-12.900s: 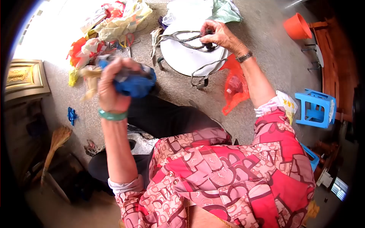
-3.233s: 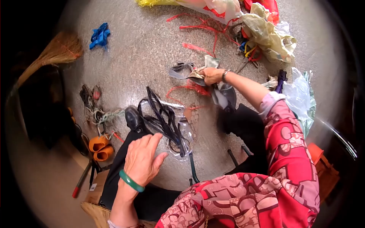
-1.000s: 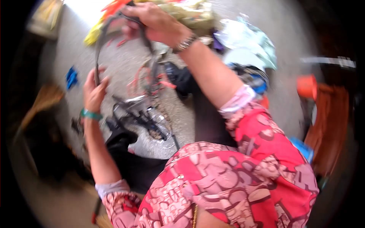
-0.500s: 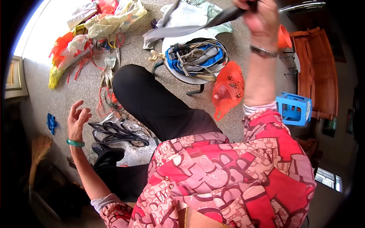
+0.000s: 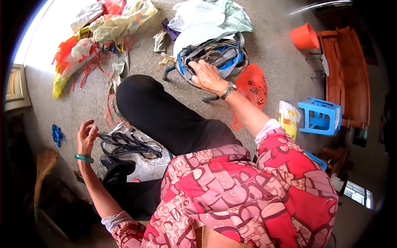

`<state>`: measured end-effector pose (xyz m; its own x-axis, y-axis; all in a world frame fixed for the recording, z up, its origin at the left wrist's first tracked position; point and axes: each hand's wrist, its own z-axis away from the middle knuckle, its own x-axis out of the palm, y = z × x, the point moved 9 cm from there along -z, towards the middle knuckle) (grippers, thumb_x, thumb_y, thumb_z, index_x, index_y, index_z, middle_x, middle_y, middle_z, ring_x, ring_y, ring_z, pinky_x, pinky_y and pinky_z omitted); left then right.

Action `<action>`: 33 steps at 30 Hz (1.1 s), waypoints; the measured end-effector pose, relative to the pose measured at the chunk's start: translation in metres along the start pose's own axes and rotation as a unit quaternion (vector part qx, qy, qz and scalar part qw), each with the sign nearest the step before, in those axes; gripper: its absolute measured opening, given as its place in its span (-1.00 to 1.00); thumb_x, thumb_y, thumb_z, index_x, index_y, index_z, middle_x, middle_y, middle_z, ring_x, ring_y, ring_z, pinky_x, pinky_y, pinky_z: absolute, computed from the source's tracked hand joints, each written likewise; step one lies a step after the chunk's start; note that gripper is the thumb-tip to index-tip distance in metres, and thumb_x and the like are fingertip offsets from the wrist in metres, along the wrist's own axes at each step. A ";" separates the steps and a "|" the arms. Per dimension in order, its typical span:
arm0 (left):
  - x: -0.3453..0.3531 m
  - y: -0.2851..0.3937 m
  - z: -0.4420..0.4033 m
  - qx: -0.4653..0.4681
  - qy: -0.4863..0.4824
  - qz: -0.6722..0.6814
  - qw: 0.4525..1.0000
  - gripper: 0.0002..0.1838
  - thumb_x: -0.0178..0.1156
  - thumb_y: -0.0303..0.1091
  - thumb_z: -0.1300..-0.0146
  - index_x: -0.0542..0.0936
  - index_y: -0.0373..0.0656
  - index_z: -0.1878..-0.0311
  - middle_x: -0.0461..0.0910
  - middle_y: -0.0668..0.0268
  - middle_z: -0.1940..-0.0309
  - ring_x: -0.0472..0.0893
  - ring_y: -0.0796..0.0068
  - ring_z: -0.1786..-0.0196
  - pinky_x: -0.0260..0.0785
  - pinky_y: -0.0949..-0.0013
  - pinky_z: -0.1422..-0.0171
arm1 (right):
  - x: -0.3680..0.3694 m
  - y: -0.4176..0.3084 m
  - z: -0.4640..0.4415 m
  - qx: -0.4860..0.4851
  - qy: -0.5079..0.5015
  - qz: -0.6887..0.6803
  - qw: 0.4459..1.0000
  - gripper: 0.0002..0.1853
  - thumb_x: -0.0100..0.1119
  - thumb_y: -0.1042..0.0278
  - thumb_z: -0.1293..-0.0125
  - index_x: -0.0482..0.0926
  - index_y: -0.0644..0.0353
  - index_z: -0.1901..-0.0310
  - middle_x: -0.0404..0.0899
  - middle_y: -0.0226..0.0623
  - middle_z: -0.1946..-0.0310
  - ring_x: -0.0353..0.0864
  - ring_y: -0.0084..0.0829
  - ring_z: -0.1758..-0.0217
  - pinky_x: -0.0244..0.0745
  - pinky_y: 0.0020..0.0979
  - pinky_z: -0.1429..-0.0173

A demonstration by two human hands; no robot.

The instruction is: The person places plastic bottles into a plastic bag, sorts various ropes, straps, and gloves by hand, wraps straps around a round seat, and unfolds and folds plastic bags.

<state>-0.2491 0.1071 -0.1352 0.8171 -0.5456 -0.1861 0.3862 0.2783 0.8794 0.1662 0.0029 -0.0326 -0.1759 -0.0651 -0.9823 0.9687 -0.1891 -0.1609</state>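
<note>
The right hand point(image 5: 206, 77) rested on the strap heap point(image 5: 228, 55) by the stool point(image 5: 191, 38)'s near edge, fingers bent; whether they pinched a strap, I couldn't tell. Dragging could have spilled loops off. The left hand point(image 5: 86, 139), fingers loosely parted, hung near black cords point(image 5: 130, 144).

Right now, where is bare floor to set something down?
Floor lies bare between the orange bucket and the red bag by the round stool, and between the yellow bag and blue bundle. Straps crowd the stool beneath the right hand.

I see glare whitening the far-left floor point(image 5: 49, 82), gloom behind the broom point(image 5: 44, 163), the right-hand bench point(image 5: 347, 78) bowed.
</note>
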 end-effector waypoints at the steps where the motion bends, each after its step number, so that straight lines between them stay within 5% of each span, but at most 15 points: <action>1: -0.002 -0.005 0.000 0.014 0.004 0.006 1.000 -0.60 0.15 -0.19 -0.18 0.40 -0.19 -0.01 0.46 0.35 0.44 0.45 0.58 0.40 0.31 0.53 0.32 | 0.001 0.000 -0.001 0.011 -0.023 -0.007 1.000 -0.55 0.05 0.32 0.01 0.37 0.14 0.00 0.39 -0.06 0.27 0.45 -0.07 0.20 0.38 -0.14 0.14; 4: -0.010 -0.021 0.002 0.036 0.001 -0.008 0.999 -0.66 0.13 -0.32 -0.19 0.41 -0.22 -0.01 0.44 0.38 0.45 0.41 0.65 0.39 0.29 0.56 0.33 | -0.021 -0.020 -0.016 0.008 -0.035 0.058 0.998 -0.58 0.06 0.32 0.06 0.45 0.15 0.08 0.45 -0.07 0.36 0.46 -0.11 0.23 0.39 -0.16 0.16; 7: -0.013 -0.016 0.013 0.046 0.027 -0.015 0.998 -0.68 0.14 -0.32 -0.18 0.42 -0.23 0.04 0.47 0.37 0.46 0.43 0.64 0.41 0.30 0.54 0.36 | -0.058 -0.081 -0.053 -0.098 0.044 -0.035 0.994 -0.70 0.03 0.32 -0.05 0.52 0.16 0.14 0.53 -0.05 0.34 0.55 -0.17 0.31 0.44 -0.25 0.21; 12: -0.034 -0.005 0.050 0.055 0.076 -0.237 0.967 -0.64 0.16 -0.24 -0.11 0.41 -0.19 0.05 0.55 0.12 0.46 0.57 0.33 0.39 0.37 0.34 0.32 | 0.010 -0.181 -0.112 -0.128 -0.229 -0.233 0.936 -0.71 0.03 0.24 -0.21 0.51 0.18 0.09 0.46 -0.49 0.54 0.38 -0.70 0.49 0.30 -0.60 0.45; 14: -0.044 -0.014 0.066 0.032 0.093 -0.230 0.968 -0.63 0.16 -0.21 -0.11 0.41 -0.19 0.06 0.56 0.14 0.43 0.56 0.36 0.36 0.37 0.33 0.29 | 0.054 -0.219 -0.120 -0.161 -0.311 -0.223 0.910 -0.69 0.05 0.19 -0.20 0.51 0.19 0.10 0.45 -0.48 0.55 0.36 -0.69 0.52 0.28 -0.61 0.46; 17: -0.061 -0.039 0.087 -0.001 0.155 0.173 0.973 -0.65 0.13 -0.17 -0.17 0.44 -0.19 0.08 0.57 0.32 0.39 0.55 0.42 0.37 0.38 0.34 0.23 | 0.085 -0.297 -0.100 -0.285 -0.389 -0.138 0.865 -0.70 0.05 0.21 -0.20 0.50 0.19 0.10 0.43 -0.50 0.53 0.32 -0.71 0.50 0.26 -0.61 0.44; 20: -0.055 -0.055 0.120 -0.018 0.145 0.571 0.808 -0.61 0.04 -0.11 -0.24 0.39 -0.22 0.02 0.53 0.17 0.23 0.55 0.30 0.21 0.39 0.25 0.06 | 0.073 -0.397 -0.054 -0.392 -0.420 -0.194 0.795 -0.72 0.00 0.35 -0.22 0.49 0.19 0.04 0.34 -0.62 0.54 0.25 -0.74 0.52 0.24 -0.65 0.42; 24: -0.063 -0.076 0.110 -0.002 0.149 0.695 0.703 -0.63 -0.01 -0.17 -0.27 0.35 -0.26 0.02 0.46 0.10 0.18 0.49 0.23 0.11 0.34 0.19 -0.04 | 0.051 -0.493 0.033 -0.391 -0.561 -0.180 0.707 -0.62 -0.01 0.47 -0.15 0.44 0.19 -0.06 0.35 -0.56 0.59 0.25 -0.71 0.52 0.23 -0.65 0.41; 26: -0.067 -0.065 0.111 0.014 0.188 0.687 0.702 -0.72 -0.04 -0.22 -0.28 0.34 -0.25 0.11 0.48 0.06 0.27 0.53 0.28 0.23 0.41 0.24 0.17 | 0.025 -0.514 0.083 -0.509 -0.543 -0.143 0.653 -0.60 0.02 0.38 -0.12 0.43 0.24 -0.04 0.53 -0.26 0.53 0.50 -0.51 0.48 0.41 -0.46 0.38; 28: -0.065 -0.058 0.106 0.012 0.198 0.689 0.697 -0.75 -0.04 -0.25 -0.26 0.34 -0.24 0.14 0.48 0.14 0.31 0.53 0.32 0.28 0.41 0.31 0.24 | 0.033 -0.516 0.107 -0.534 -0.556 -0.113 0.626 -0.47 0.09 0.36 -0.10 0.27 0.33 -0.12 0.47 -0.10 0.57 0.49 -0.30 0.54 0.39 -0.36 0.43; 30: -0.067 -0.058 0.100 0.020 0.225 0.667 0.711 -0.76 -0.02 -0.25 -0.24 0.34 -0.22 0.16 0.48 0.18 0.34 0.53 0.35 0.32 0.39 0.33 0.26 | 0.039 -0.518 0.104 -0.606 -0.435 -0.138 0.651 -0.48 0.09 0.37 -0.09 0.23 0.38 -0.08 0.45 -0.06 0.60 0.49 -0.19 0.53 0.38 -0.32 0.44; 33: -0.076 -0.056 0.104 0.029 0.271 0.606 0.747 -0.70 0.08 -0.25 -0.20 0.36 -0.24 0.11 0.49 0.20 0.31 0.53 0.34 0.23 0.39 0.32 0.16 | 0.049 -0.515 0.109 -0.595 -0.430 -0.164 0.659 -0.52 0.09 0.39 -0.08 0.24 0.39 -0.03 0.42 -0.10 0.66 0.48 -0.14 0.53 0.37 -0.32 0.46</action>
<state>-0.3777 0.0511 -0.1250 0.6099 0.4850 0.6267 -0.7853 0.2640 0.5600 -0.3603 -0.0095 0.0121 0.0504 -0.8398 -0.5405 0.2154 0.5376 -0.8152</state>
